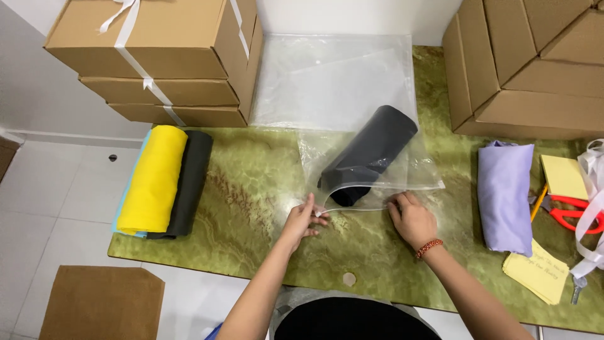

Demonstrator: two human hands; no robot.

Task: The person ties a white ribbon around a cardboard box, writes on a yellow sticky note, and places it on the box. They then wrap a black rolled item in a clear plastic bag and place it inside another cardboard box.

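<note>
so, the dark roll (pixel 371 151) was already inside the clear bag (pixel 377 170) at the middle of the frame, which i judged to be most of the packing done. what looked left was the bag's mouth: its near edge ran as a pale curved line between the two hands and still gaped a little around the roll's lower end, so the seal did not appear finished.

the left hand (pixel 303 220) had its fingertips pinched together on the left end of that edge, on what seemed a small white slider (too small to be sure). the right hand (pixel 412 217) lay flat with fingers spread apart, pressing the bag's right part of the mouth against the green table (pixel 251 189), not gripping anything.

the roll's long axis ran on a diagonal, from lower left to upper right of the frame. its lower-left end pointed at the mouth and toward the left hand; its upper-right end lay deep in the bag, near the stack of spare bags (pixel 333 75) at upper middle.

a yellow roll (pixel 154 179) and another dark one beside it lay at the left, a lilac roll (pixel 505 195) at the right, each unbagged. boxes (pixel 157 56) stood at upper left and upper right, and red scissors (pixel 576 214) and yellow notes (pixel 563 176) at far right.
</note>
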